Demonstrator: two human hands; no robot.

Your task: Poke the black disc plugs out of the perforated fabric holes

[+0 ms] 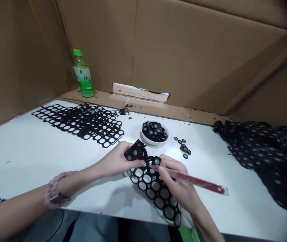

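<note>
A black fabric strip (155, 188) with rows of round holes hangs between my hands and drapes toward the table's front edge. My left hand (116, 159) is closed on its upper end, the thumb pressed on a bunched part with pale dots. My right hand (178, 181) pinches a slim red tool (198, 181) with a clear end; its tip touches the fabric beside my left thumb. Just beyond the hands stands a white bowl (155, 142) full of black round pieces. Several loose black rings (184, 148) lie to its right.
Black openwork pieces (80, 122) lie overlapped on the white table (27, 161) at the left. Dark dotted fabric (271, 158) is heaped at the right. A green bottle (84, 79) stands by the cardboard wall (171, 50) at the back.
</note>
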